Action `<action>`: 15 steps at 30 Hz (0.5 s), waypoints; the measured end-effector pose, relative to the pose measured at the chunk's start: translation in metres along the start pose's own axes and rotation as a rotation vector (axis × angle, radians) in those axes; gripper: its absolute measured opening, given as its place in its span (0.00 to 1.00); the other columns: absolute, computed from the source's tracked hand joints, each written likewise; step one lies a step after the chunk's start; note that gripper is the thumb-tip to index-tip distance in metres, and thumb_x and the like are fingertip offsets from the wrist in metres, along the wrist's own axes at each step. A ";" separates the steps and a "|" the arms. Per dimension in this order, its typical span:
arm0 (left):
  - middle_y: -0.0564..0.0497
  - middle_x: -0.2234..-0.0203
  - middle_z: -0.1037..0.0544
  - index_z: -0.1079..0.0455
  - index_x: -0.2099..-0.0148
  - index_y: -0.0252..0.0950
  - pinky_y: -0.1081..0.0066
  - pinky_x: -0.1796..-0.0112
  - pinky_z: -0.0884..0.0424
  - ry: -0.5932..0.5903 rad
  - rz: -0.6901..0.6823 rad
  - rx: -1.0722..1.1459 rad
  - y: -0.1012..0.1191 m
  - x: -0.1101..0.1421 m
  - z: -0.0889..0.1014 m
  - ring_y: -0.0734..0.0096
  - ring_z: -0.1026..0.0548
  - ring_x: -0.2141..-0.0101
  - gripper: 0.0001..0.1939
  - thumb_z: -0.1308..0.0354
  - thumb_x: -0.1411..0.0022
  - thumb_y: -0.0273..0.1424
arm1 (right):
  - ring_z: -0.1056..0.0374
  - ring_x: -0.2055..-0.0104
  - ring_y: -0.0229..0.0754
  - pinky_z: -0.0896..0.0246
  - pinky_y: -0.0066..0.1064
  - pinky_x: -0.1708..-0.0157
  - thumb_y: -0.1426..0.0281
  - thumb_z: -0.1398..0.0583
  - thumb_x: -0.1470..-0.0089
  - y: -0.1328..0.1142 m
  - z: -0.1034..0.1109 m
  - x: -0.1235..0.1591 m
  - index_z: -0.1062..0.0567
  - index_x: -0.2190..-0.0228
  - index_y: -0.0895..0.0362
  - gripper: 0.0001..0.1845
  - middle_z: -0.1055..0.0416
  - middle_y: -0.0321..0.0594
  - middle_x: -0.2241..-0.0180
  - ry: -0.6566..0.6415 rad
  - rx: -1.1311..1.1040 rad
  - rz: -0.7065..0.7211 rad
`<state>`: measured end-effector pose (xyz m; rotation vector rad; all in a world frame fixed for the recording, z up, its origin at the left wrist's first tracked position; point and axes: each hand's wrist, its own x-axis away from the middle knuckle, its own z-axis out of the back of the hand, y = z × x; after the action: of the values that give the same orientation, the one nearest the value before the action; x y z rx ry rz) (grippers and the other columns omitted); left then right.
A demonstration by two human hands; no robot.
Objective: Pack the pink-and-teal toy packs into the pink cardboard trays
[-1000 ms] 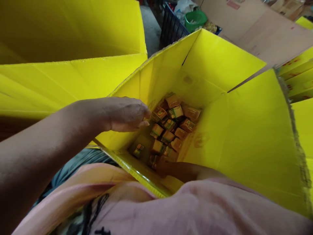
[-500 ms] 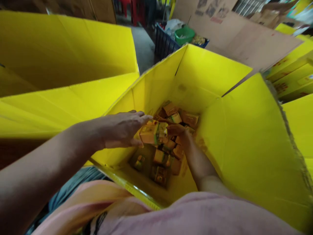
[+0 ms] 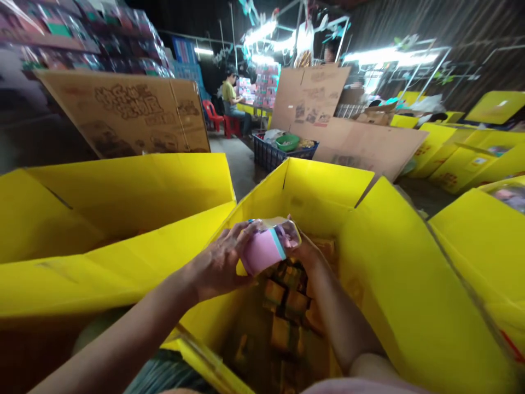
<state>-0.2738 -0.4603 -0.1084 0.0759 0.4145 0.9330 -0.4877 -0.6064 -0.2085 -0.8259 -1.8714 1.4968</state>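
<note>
Both my hands hold a small pink packet (image 3: 266,249) with a clear top, lifted above an open yellow carton (image 3: 385,284). My left hand (image 3: 221,264) grips its left side with fingers curled round it. My right hand (image 3: 307,253) grips the right side, partly hidden behind the packet. Down inside the carton lie several small orange-and-green packets (image 3: 287,298), loosely piled.
A second open yellow carton (image 3: 123,219) stands at my left. Brown cardboard sheets (image 3: 135,115) lean behind it, and a dark crate with a green bowl (image 3: 287,142) sits on the floor beyond. More yellow cartons (image 3: 471,158) are at right. A seated person (image 3: 230,98) works far back.
My hands have risen out of the carton together with a packet between them, now showing pink. The camera has tilted up, so the room behind has come into view.
</note>
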 end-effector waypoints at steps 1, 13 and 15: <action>0.34 0.34 0.44 0.65 0.28 0.39 0.45 0.37 0.42 0.022 -0.001 0.003 0.001 0.000 0.000 0.46 0.43 0.35 0.51 0.35 0.42 0.36 | 0.37 0.76 0.39 0.38 0.29 0.77 0.34 0.43 0.55 -0.006 -0.001 0.002 0.32 0.72 0.53 0.33 0.33 0.36 0.76 0.005 -0.078 -0.004; 0.27 0.38 0.39 0.52 0.30 0.29 0.40 0.39 0.39 0.168 0.281 0.200 0.003 -0.007 0.002 0.33 0.39 0.38 0.62 0.26 0.58 0.49 | 0.34 0.79 0.37 0.43 0.24 0.87 0.32 0.45 0.50 -0.060 -0.028 0.038 0.25 0.58 0.57 0.41 0.28 0.39 0.73 0.082 -0.007 0.047; 0.31 0.40 0.35 0.46 0.32 0.31 0.45 0.41 0.34 0.237 0.367 0.342 0.008 -0.011 0.011 0.38 0.33 0.42 0.57 0.26 0.58 0.49 | 0.34 0.79 0.36 0.43 0.22 0.87 0.30 0.44 0.54 -0.073 -0.030 0.044 0.24 0.61 0.57 0.43 0.28 0.39 0.74 0.094 -0.058 0.135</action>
<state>-0.2819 -0.4625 -0.0934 0.3655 0.7967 1.2296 -0.5000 -0.5664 -0.1285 -1.0493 -1.8284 1.4630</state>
